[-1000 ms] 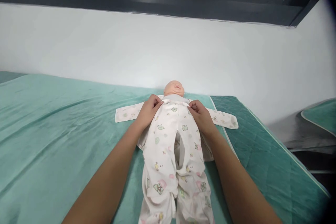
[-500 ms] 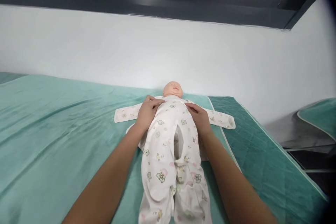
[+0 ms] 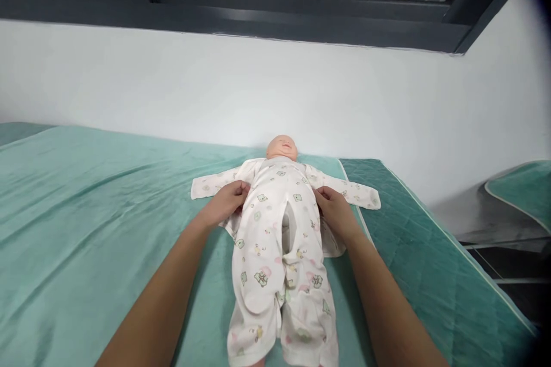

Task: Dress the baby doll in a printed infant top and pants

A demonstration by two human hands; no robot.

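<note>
A baby doll lies on its back with its head by the wall. White printed baby trousers with an open crotch cover its front up to the chest. Under them a matching baby shirt has both sleeves stretched out sideways. At the trousers' left side my left hand is closed, thumb and fingertips pinching the edge. My right hand is likewise closed at the opposite side edge, just below the sleeve. The fingertips of both hands are partly hidden by cloth.
A light green sheet lies under the doll, with a darker quilted mat to the right. Behind are a white wall and a dark window frame. Another green padded surface stands at far right.
Both hands have moved from the top of the trousers near the chest down and outward to their side edges. The shirt's shoulders now show more.
</note>
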